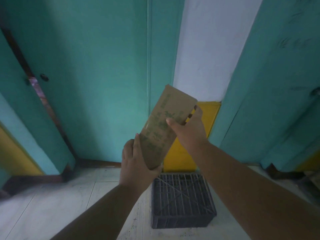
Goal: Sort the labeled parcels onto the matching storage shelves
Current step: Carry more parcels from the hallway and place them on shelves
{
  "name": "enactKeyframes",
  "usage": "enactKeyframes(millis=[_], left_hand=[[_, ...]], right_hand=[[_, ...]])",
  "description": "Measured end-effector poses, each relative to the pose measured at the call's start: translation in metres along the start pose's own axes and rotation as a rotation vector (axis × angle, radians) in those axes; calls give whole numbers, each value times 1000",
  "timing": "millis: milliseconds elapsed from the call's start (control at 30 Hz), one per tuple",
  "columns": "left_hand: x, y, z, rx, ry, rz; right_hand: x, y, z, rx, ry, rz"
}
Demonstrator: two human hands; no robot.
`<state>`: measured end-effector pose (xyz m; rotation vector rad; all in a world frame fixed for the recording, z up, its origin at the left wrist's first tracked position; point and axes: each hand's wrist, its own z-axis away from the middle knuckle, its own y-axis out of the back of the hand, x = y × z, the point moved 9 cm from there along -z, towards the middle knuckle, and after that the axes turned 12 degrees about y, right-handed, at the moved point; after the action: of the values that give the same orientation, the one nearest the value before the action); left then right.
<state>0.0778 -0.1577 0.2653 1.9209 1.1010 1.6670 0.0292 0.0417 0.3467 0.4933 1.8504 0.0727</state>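
Both hands are on a flat brown cardboard parcel with green print, held up tilted in the air over the dark plastic crate on the floor. Left hand wraps its lower end, thumb along the edge. Right hand pinches the upper right edge, in front of the teal doors.
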Motion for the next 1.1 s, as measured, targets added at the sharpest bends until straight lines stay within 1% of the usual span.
enactKeyframes(millis=[67,167,233,300,367,467,533,600,667,800,867,933,1033,1100], left_hand=[[-1,0,0,-24,-11,17],[-5,2,1,-44,-26,18],[-10,-2,0,-110,29,58],[-22,-13,-1,-230,194,207],[-32,-25,-2,-334,348,450],[-48,-36,-3,-414,561,807],[-56,-36,-2,-443,684,944],[-58,-33,0,-440,744,1055],[-56,-30,1,-422,753,1096],[-58,-25,1,-410,675,999],[-61,-21,-1,-363,650,953],[-61,-15,0,-309,621,917],[-55,-10,-2,-277,529,846],[-52,-5,-4,-263,508,824]], right_hand=[[-7,14,-9,15,34,33],[-12,24,-14,-61,63,137],[-8,25,-12,-74,72,170],[-4,23,-10,-76,90,187],[-3,21,-8,-81,104,208],[-2,23,-6,-80,120,232],[-3,23,-5,-103,143,246],[-5,25,-4,-120,162,251],[-6,25,-4,-127,170,263],[-8,22,-3,-147,160,320],[-10,22,-4,-143,112,387],[-9,22,-4,-138,23,407],[-3,22,-4,-113,-47,469],[4,26,-4,-86,-79,520]])
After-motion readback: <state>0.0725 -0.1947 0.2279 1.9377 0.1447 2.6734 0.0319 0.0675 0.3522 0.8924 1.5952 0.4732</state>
